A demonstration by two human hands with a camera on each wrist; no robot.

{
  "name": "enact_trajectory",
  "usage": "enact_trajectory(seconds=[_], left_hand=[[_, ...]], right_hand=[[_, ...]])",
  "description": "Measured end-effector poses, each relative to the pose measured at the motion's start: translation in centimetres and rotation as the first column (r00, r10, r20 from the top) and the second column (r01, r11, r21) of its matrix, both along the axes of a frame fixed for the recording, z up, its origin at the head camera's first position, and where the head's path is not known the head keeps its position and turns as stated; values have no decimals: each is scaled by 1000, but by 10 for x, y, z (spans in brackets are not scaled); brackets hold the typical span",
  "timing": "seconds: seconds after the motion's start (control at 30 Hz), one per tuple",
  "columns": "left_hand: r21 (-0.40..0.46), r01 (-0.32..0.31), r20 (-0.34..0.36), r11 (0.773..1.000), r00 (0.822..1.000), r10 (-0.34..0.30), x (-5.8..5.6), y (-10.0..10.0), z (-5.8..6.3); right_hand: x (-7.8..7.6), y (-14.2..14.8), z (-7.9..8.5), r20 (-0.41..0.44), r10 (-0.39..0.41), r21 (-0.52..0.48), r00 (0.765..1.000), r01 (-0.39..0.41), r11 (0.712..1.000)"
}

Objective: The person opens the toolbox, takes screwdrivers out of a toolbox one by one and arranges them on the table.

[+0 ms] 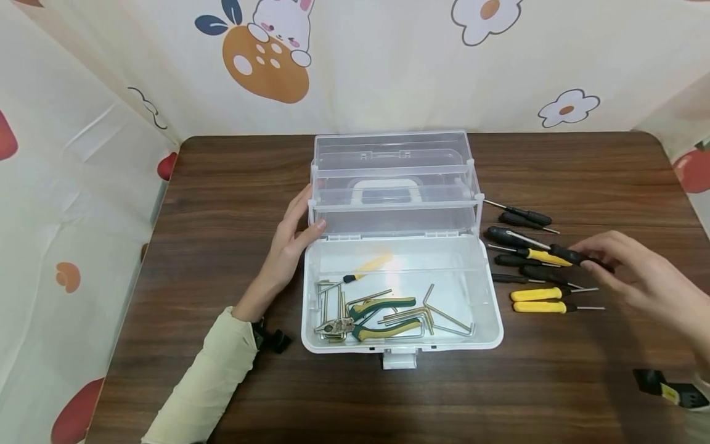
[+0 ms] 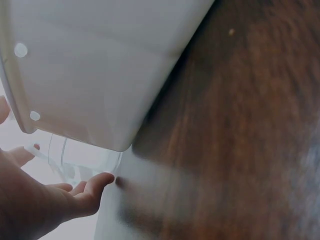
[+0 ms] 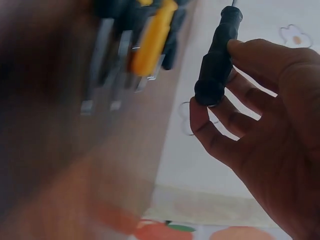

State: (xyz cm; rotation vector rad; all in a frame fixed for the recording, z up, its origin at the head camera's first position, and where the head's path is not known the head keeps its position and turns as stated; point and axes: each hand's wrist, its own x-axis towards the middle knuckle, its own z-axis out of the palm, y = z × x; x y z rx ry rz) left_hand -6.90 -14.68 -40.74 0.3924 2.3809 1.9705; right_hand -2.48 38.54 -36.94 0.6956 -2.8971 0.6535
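Note:
My right hand (image 1: 638, 271) pinches a black-handled screwdriver (image 3: 217, 65) between thumb and fingertips, its shaft pointing left above other screwdrivers. Beside the toolbox, my left hand (image 1: 285, 246) touches the left side of the raised clear lid (image 1: 388, 216), fingers extended and thumb at the front edge. The white toolbox base (image 1: 496, 320) stands with its lid up. In it lie pliers (image 1: 383, 308) with green and yellow handles, several brass-coloured hex keys (image 1: 449, 317) and a yellow-handled screwdriver (image 1: 371, 265), seen through a clear part.
Right of the box several screwdrivers with black handles (image 1: 527, 216) and yellow handles (image 1: 535, 306) lie in a loose column on the wooden table (image 1: 233, 185). A patterned curtain (image 1: 388, 74) hangs behind the table. The box's latch (image 1: 399, 359) juts out at the front.

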Motion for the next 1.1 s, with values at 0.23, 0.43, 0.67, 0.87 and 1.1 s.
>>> enact_trajectory(seconds=[0.23,0.43,0.67,0.87,1.1], left_hand=[[4,3,-1,1000,1000,-3,-1,1,-1],[13,6,-2,1000,1000,-6,-1,1,0],[14,8,5,1000,1000,-8,-1,1,0],[10,3,10,1000,1000,-3,-1,2,1],[11,0,12,1000,1000,0,0,0,0]], right_hand=[[-1,11,-24,-20,54,-18,998,-54,998],[0,14,-35,-34,72,-17,997,-73,997],[0,14,-39,-71,117,-32,991,-120,992],[1,11,-39,-68,100,-43,993,-103,994],[0,-15,-12,97,-78,-74,992,85,994]])
